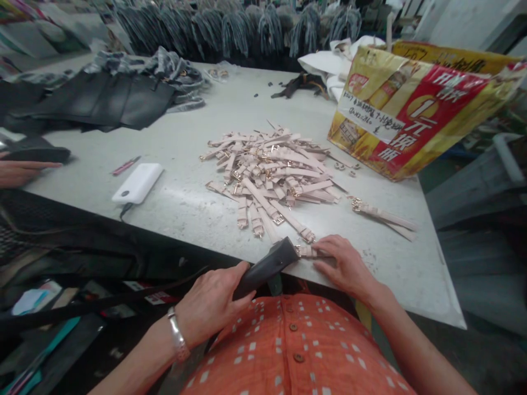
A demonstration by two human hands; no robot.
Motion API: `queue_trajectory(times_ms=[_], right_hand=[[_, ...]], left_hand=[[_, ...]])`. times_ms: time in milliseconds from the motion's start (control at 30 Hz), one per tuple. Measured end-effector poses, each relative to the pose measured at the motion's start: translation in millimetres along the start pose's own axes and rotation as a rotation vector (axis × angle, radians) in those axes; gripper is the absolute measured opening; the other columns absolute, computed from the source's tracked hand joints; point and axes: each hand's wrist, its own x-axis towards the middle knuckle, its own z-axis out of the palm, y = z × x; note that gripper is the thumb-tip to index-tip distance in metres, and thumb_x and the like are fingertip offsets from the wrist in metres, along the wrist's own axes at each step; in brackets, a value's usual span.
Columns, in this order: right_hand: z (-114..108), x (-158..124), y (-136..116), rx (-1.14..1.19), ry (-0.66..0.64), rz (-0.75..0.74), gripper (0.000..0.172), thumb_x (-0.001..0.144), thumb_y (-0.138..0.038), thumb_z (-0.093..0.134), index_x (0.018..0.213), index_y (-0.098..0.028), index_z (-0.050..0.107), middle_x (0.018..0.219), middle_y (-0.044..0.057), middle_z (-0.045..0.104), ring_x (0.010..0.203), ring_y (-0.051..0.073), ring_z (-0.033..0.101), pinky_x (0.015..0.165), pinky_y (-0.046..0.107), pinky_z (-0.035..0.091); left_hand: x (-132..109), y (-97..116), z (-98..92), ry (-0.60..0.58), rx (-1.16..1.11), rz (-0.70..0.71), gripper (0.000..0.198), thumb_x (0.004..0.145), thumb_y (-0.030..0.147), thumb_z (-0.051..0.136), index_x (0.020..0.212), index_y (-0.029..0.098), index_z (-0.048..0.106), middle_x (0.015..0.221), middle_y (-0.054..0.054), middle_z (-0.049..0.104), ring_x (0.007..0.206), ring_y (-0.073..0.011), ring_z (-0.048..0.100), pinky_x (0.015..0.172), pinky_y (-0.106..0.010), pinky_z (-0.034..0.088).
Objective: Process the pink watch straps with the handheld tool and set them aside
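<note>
My left hand (214, 296) is wrapped round a black handheld tool (269, 266) with a broad, blunt end; I cannot make out its exact kind. The tool's end meets the buckle of a pale pink strap (308, 252) at the table's front edge. With its fingers on that strap, my right hand (343, 266) presses it near the tabletop. Just beyond both hands lies a loose pile of pale pink buckle straps (275, 170). To the right, a few more straps (382, 215) lie apart from the pile.
A white power bank (138, 184) with a cable and a pink pen (125, 165) lie left on the table (181, 159). Black leather pieces (123, 99) are stacked behind. A yellow-red printed bag (411, 109) stands at the right. Another person's hand (24, 171) shows far left.
</note>
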Motion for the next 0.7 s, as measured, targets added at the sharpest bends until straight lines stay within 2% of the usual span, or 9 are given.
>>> queue_trajectory(times_ms=[133,300,533,700], right_hand=[[15.6,4.5,4.3,0.068,0.063,0.002,0.024,0.078,-0.028,0.062,0.102,-0.023,0.062,0.094,0.006,0.061,0.088,0.021,0.052,0.078,0.037,0.042],[17.0,4.4,8.3,0.15,0.085,-0.021,0.021,0.076,-0.023,0.063,0.097,-0.022,0.062,0.091,0.006,0.061,0.087,0.02,0.052,0.075,0.034,0.045],[12.8,8.6,6.8,0.189,0.057,-0.053,0.022,0.075,-0.016,0.06,0.096,-0.022,0.063,0.094,0.006,0.06,0.088,0.019,0.053,0.077,0.033,0.045],[4.4,11.1,1.3,0.099,-0.048,-0.072,0.025,0.079,-0.016,0.055,0.102,-0.022,0.063,0.096,0.006,0.058,0.09,0.019,0.051,0.077,0.032,0.042]], left_hand=[[3.0,4.1,-5.7,-0.031,0.088,0.032,0.022,0.082,0.04,0.039,0.091,0.024,0.05,0.074,-0.001,0.062,0.071,-0.0174,0.06,0.062,-0.025,0.038],[10.3,12.4,-11.9,-0.069,0.194,0.084,0.024,0.082,0.041,0.037,0.093,0.024,0.05,0.077,-0.002,0.064,0.074,-0.0201,0.062,0.063,-0.028,0.04],[18.4,24.5,-21.6,-0.081,0.281,0.132,0.022,0.083,0.039,0.036,0.09,0.023,0.05,0.075,-0.002,0.064,0.071,-0.02,0.062,0.057,-0.026,0.038],[23.0,22.4,-27.2,-0.099,0.268,0.129,0.02,0.08,0.04,0.039,0.087,0.024,0.05,0.072,-0.002,0.064,0.069,-0.0208,0.062,0.056,-0.027,0.039]])
